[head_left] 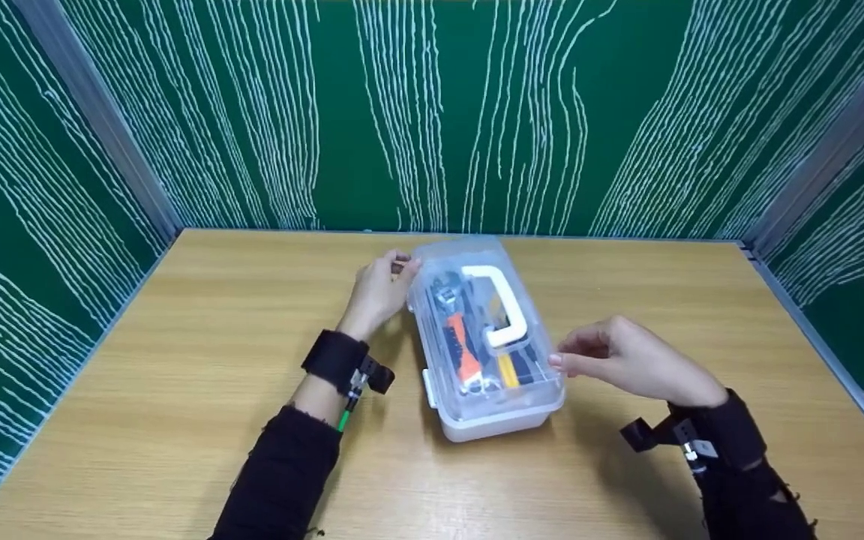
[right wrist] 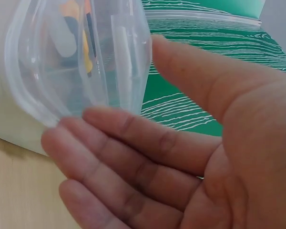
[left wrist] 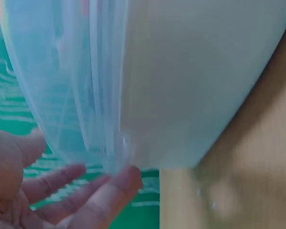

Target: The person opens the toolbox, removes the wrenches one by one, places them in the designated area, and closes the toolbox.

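Translucent plastic toolbox (head_left: 479, 315), white-handled, orange-handled wrench (head_left: 460, 330) inside, both hands (head_left: 379, 292) (head_left: 631, 360) loosely spread, merely touching its edges

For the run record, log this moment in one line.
toolbox: on table, lid down; inside: orange-handled wrench; left hand: at its far-left corner; right hand: at its near-right side

Frayed black sleeves (head_left: 282, 472), black wristbands (head_left: 333, 361), small black cameras (head_left: 381, 379), green cable (head_left: 343, 420)

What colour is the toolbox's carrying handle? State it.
White; the handle shows best in the head view.
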Demonstrator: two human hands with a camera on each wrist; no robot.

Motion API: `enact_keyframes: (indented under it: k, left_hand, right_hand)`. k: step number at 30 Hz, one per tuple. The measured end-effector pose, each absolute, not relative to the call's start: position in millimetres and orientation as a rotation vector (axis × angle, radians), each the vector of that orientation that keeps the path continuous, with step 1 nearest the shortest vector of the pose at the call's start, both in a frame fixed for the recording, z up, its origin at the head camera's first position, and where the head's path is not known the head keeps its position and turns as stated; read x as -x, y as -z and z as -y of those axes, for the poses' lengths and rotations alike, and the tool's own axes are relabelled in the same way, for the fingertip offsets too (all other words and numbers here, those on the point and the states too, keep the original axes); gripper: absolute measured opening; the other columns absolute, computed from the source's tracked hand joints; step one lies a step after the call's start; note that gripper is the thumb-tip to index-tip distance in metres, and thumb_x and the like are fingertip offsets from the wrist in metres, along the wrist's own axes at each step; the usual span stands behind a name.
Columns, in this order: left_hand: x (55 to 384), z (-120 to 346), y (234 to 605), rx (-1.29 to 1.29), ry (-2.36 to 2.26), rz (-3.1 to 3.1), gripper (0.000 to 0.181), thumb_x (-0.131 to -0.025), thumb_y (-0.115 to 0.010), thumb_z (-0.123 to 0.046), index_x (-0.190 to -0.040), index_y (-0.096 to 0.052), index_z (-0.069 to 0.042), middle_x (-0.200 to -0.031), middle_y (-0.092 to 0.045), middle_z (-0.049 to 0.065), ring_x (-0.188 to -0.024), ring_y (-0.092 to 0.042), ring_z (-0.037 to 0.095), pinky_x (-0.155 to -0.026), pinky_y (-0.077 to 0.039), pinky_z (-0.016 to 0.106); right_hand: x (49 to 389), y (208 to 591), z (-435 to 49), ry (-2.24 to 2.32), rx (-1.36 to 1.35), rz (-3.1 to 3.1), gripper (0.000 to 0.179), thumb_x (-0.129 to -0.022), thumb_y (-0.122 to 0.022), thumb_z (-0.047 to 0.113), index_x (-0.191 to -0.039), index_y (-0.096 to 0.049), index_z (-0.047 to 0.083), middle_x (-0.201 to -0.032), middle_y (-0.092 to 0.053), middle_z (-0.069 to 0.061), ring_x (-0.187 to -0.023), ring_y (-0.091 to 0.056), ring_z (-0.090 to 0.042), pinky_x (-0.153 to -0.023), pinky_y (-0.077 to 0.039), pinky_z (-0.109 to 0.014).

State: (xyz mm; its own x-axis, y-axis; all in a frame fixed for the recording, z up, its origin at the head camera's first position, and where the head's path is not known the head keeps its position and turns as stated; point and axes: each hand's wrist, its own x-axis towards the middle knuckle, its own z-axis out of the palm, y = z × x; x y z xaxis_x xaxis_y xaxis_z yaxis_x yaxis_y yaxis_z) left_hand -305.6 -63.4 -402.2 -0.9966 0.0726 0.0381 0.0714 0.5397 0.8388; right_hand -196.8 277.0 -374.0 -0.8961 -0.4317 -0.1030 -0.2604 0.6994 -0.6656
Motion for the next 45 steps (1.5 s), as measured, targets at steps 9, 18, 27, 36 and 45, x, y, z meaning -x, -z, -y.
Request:
enact_keyframes:
  k: [9, 18, 27, 36, 45]
  left_hand:
    - [254.2, 60.0, 393.6, -0.149, -1.42, -2.711, 0.073, -0.107, -0.062, -0.05, -0.165, -0.04, -0.011, -0.16, -0.053, 0.02, -0.147, -0.053, 0.037, -0.12, -0.049, 0.055]
    - [219.0, 60.4, 397.8, -0.235, -1.432, -2.604, 0.077, -0.104, -0.067, -0.051, -0.166, -0.037, -0.015, -0.165, -0.049, 0.015, -0.129, -0.066, 0.031, -0.101, -0.062, 0.043]
    - [217.2, 58.6, 399.6, -0.247, -1.497, -2.558, 0.073, -0.106, -0.067, -0.045, -0.165, -0.039, -0.014, -0.164, -0.049, 0.014, -0.129, -0.066, 0.03, -0.094, -0.065, 0.038]
    - [224.1, 63.3, 402.2, -0.236, -1.571, -2.468, 0.075, -0.106, -0.067, -0.039, -0.168, -0.035, -0.013, -0.168, -0.045, 0.016, -0.118, -0.072, 0.026, -0.088, -0.067, 0.034]
    - [232.3, 70.5, 404.4, -0.265, -1.588, -2.412, 0.07, -0.107, -0.066, -0.038, -0.168, -0.038, -0.017, -0.171, -0.043, 0.011, -0.105, -0.075, 0.02, -0.091, -0.066, 0.041]
  right_hand:
    - [202.3, 380.4, -274.5, 1.028, 0.551, -2.722, 0.05, -0.107, -0.066, 0.044, -0.136, -0.072, 0.003, -0.118, -0.081, -0.007, -0.106, -0.077, -0.02, -0.092, -0.063, -0.028]
    - [203.2, 383.3, -271.6, 1.063, 0.585, -2.71, 0.046, -0.106, -0.068, 0.039, -0.133, -0.074, 0.002, -0.117, -0.082, -0.007, -0.103, -0.077, -0.016, -0.087, -0.061, -0.02]
    - [201.8, 379.9, -271.2, 1.03, 0.587, -2.71, 0.04, -0.107, -0.067, 0.038, -0.126, -0.078, 0.004, -0.107, -0.082, -0.004, -0.093, -0.075, -0.015, -0.08, -0.062, -0.023]
    - [198.9, 379.0, -265.0, 1.081, 0.571, -2.638, 0.032, -0.106, -0.07, 0.034, -0.119, -0.08, 0.006, -0.103, -0.082, -0.004, -0.087, -0.076, -0.015, -0.077, -0.064, -0.022]
    - [195.1, 377.7, -257.4, 1.111, 0.612, -2.604, 0.035, -0.105, -0.071, 0.036, -0.115, -0.08, 0.004, -0.1, -0.083, -0.006, -0.084, -0.08, -0.023, -0.077, -0.067, -0.028]
